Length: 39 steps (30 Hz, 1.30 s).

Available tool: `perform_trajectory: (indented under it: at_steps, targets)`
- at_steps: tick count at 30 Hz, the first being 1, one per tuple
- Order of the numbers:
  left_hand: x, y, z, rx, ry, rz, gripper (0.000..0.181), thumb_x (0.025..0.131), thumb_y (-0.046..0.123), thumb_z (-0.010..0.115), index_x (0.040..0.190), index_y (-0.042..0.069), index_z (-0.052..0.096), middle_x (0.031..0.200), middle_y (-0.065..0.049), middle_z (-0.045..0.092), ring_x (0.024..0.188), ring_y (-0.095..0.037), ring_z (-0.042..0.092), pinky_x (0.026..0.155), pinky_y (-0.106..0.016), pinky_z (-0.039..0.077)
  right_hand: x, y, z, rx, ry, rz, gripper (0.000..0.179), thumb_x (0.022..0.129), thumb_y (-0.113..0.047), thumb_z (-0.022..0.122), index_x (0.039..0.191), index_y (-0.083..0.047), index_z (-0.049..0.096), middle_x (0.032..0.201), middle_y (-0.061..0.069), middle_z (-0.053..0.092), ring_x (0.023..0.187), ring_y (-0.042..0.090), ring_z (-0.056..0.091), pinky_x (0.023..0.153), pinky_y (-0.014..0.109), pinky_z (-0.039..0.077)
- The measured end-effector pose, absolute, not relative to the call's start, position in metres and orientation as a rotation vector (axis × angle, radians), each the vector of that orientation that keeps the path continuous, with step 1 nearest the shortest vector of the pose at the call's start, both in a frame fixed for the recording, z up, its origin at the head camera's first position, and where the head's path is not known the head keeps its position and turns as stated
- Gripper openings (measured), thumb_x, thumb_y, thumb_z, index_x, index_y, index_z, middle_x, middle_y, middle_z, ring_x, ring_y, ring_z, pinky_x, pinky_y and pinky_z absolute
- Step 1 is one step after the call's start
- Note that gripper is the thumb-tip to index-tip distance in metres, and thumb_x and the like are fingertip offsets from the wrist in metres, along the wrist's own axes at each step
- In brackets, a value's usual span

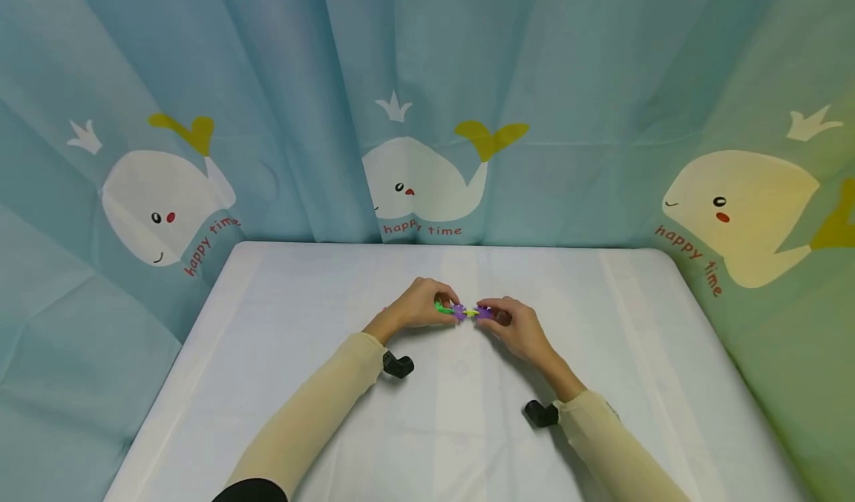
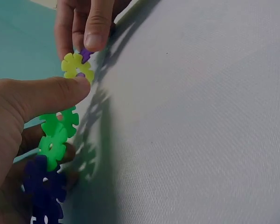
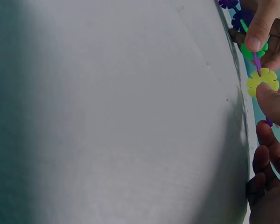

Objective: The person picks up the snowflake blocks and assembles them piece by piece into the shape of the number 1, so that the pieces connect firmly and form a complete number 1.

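Observation:
A chain of plastic snowflake discs stretches between my two hands just above the table. My left hand [image 1: 424,301] pinches it near one end, thumb over a purple disc [image 1: 459,312]. Trailing back under that palm in the left wrist view are two green discs [image 2: 51,147] and dark blue discs [image 2: 42,179]. A yellow disc [image 2: 74,63] sits between the hands, joined to the purple one. My right hand [image 1: 517,324] pinches another purple disc [image 1: 484,313] on the yellow disc's far side; its fingers partly hide that disc.
A white-covered table [image 1: 334,413] lies under both hands. Behind and beside it hangs a blue-green curtain [image 1: 280,79] printed with whales. Black wrist cameras stick out at the left cuff [image 1: 398,366] and the right cuff [image 1: 540,414].

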State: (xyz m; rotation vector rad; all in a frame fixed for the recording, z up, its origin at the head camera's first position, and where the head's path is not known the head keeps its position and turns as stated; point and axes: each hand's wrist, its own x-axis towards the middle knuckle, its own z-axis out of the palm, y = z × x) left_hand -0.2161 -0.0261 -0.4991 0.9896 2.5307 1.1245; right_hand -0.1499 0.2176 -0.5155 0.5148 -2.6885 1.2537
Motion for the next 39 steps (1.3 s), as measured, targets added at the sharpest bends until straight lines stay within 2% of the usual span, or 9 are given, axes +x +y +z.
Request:
perform_trajectory:
  at_steps: [12, 18, 23, 26, 31, 39]
  targets:
    - [-0.213, -0.024, -0.503, 0.939, 2.612, 0.976, 0.026, 0.082, 0.028, 0.089, 0.102, 0.017, 0.076, 0.080, 0.008, 0.063, 0.075, -0.009, 0.055, 0.072, -0.026, 0.046, -0.153, 0.217, -0.518, 0.535, -2.711, 1.227, 0.032, 0.085, -0.013, 0.085, 0.115, -0.006, 0.077, 0.087, 0.005, 0.061, 0.075, 0.020, 0.053, 0.066, 0.027, 0.042]
    - [-0.213, -0.025, -0.504, 0.939, 2.621, 0.960, 0.026, 0.083, 0.030, 0.088, 0.103, 0.020, 0.076, 0.082, 0.009, 0.063, 0.077, -0.008, 0.056, 0.073, -0.025, 0.046, -0.154, 0.219, -0.518, 0.562, -2.708, 1.219, 0.034, 0.085, -0.013, 0.086, 0.117, -0.006, 0.076, 0.087, 0.003, 0.062, 0.077, 0.021, 0.054, 0.067, 0.028, 0.042]
    - [-0.211, -0.030, -0.501, 0.955, 2.596, 0.961, 0.033, 0.083, 0.027, 0.088, 0.111, 0.016, 0.074, 0.085, 0.007, 0.066, 0.079, -0.009, 0.059, 0.076, -0.027, 0.049, -0.154, 0.220, -0.518, 0.604, -2.722, 1.196, 0.038, 0.085, -0.012, 0.085, 0.121, -0.006, 0.074, 0.090, 0.004, 0.064, 0.078, 0.021, 0.054, 0.068, 0.030, 0.043]
    - [-0.210, -0.035, -0.497, 0.963, 2.583, 0.953, 0.039, 0.084, 0.026, 0.088, 0.117, 0.012, 0.073, 0.091, 0.003, 0.069, 0.083, -0.012, 0.060, 0.080, -0.030, 0.050, -0.154, 0.221, -0.517, 0.627, -2.740, 1.180, 0.040, 0.086, -0.011, 0.085, 0.123, -0.005, 0.072, 0.091, 0.004, 0.064, 0.078, 0.022, 0.056, 0.068, 0.031, 0.045]
    - [-0.206, -0.049, -0.491, 1.001, 2.613, 0.906, 0.049, 0.084, 0.032, 0.088, 0.126, 0.012, 0.070, 0.110, -0.002, 0.072, 0.102, -0.017, 0.063, 0.096, -0.038, 0.048, -0.152, 0.224, -0.513, 0.640, -2.772, 1.164, 0.043, 0.086, -0.012, 0.084, 0.126, -0.005, 0.071, 0.094, 0.004, 0.066, 0.078, 0.021, 0.058, 0.069, 0.033, 0.047]
    - [-0.191, -0.096, -0.481, 0.971, 2.681, 0.986, 0.067, 0.083, 0.039, 0.087, 0.140, 0.012, 0.062, 0.141, -0.003, 0.061, 0.131, -0.025, 0.055, 0.113, -0.048, 0.039, -0.146, 0.235, -0.501, 0.600, -2.780, 1.280, 0.057, 0.090, -0.020, 0.083, 0.141, -0.007, 0.060, 0.111, 0.014, 0.069, 0.090, 0.025, 0.066, 0.076, 0.040, 0.055]
